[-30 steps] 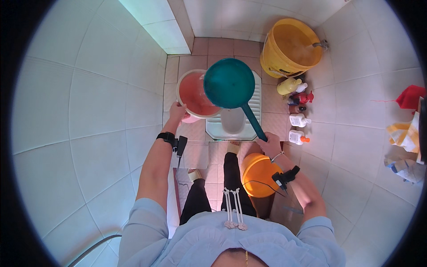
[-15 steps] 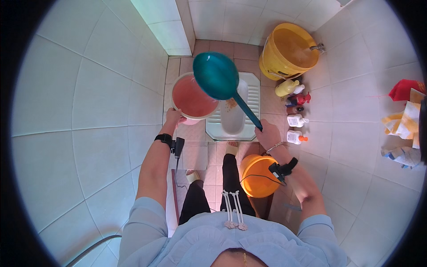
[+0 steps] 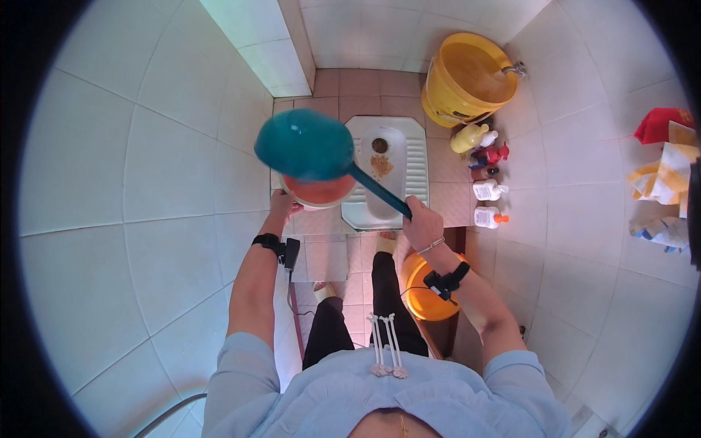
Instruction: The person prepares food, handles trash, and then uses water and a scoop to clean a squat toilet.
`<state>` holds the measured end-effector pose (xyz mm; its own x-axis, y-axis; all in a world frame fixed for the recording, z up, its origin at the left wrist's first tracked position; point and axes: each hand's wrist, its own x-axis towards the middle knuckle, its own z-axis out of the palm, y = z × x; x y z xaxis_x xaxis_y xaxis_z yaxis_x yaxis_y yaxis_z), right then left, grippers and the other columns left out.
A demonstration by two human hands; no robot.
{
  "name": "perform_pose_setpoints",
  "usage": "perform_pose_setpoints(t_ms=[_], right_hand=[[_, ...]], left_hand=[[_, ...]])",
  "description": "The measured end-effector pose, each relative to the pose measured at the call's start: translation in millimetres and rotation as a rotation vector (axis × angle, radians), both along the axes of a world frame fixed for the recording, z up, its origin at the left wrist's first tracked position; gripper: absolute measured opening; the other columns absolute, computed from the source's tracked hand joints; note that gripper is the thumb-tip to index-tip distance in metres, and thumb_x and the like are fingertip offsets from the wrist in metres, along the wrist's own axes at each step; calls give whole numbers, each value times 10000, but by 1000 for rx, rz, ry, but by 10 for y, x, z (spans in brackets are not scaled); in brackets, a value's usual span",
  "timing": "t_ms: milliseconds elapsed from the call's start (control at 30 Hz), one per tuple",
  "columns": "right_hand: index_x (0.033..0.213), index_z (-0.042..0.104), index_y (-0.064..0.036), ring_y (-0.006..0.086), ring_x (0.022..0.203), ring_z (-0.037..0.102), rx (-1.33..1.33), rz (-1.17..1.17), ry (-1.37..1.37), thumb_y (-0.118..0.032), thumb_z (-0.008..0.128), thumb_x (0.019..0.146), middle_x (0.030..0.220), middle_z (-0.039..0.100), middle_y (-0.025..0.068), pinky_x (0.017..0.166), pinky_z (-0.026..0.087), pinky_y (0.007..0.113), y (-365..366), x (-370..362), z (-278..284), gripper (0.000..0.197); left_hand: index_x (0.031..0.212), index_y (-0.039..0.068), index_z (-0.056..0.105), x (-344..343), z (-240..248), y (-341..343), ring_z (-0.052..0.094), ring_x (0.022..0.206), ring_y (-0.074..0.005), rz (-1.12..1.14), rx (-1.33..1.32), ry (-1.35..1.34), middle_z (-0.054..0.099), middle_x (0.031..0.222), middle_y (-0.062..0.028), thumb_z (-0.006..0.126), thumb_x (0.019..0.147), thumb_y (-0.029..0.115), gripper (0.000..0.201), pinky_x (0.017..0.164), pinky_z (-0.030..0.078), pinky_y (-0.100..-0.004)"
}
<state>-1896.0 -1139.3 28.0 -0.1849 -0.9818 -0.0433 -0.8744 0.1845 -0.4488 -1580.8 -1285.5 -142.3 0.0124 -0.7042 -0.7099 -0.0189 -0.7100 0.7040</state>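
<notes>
My right hand is closed round the end of the handle of a large teal water dipper. The dipper's bowl is tilted over a pale-rimmed bucket with a reddish-pink inside, and hides its far part. My left hand grips the near left side of that bucket's rim. Right of the bucket is a white squat toilet set in the floor, with yellowish-brown bits in its pan close to the drain hole.
At the back right a yellow bucket of water stands under a wall tap. Several bottles line the right wall. An orange bucket sits beside my right leg. Cloths hang at far right. A floor step lies before my feet.
The dipper has swung left and tipped over the pink bucket, uncovering the toilet's drain hole. My right hand has moved slightly left. My left hand keeps its hold on the rim.
</notes>
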Motion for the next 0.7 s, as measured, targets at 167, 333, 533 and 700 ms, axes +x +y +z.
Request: perform_pose_setpoints(t_ms=[167, 333, 533, 700], right_hand=[[925, 495, -82, 383, 711, 593, 36, -163, -101, -128, 577, 780, 756, 605, 174, 598, 471, 458, 83, -42, 129, 173], [919, 508, -74, 409, 724, 587, -10, -271, -150, -161, 580, 799, 708, 596, 202, 608, 468, 471, 263, -283, 35, 164], [918, 520, -60, 417, 721, 590, 21, -374, -192, -181, 597, 794, 731, 607, 212, 611, 478, 462, 422, -677, -3, 189], [924, 534, -52, 398, 724, 602, 39, -427, -195, -182, 606, 790, 727, 611, 209, 608, 486, 439, 475, -866, -26, 200]], left_hand=[[969, -22, 479, -173, 184, 15, 649, 656, -241, -19, -43, 12, 606, 839, -153, 586, 854, 155, 237, 598, 582, -340], [889, -26, 511, -313, 236, 98, 635, 550, -237, -53, -88, -133, 604, 775, -148, 609, 837, 139, 198, 491, 569, -333], [837, -33, 530, -741, 172, 94, 637, 524, -223, -151, -151, -274, 618, 735, -156, 660, 785, 125, 211, 418, 550, -334], [844, -35, 540, -1016, 74, -33, 640, 534, -233, -152, -128, -278, 620, 735, -160, 668, 781, 125, 215, 421, 552, -346]])
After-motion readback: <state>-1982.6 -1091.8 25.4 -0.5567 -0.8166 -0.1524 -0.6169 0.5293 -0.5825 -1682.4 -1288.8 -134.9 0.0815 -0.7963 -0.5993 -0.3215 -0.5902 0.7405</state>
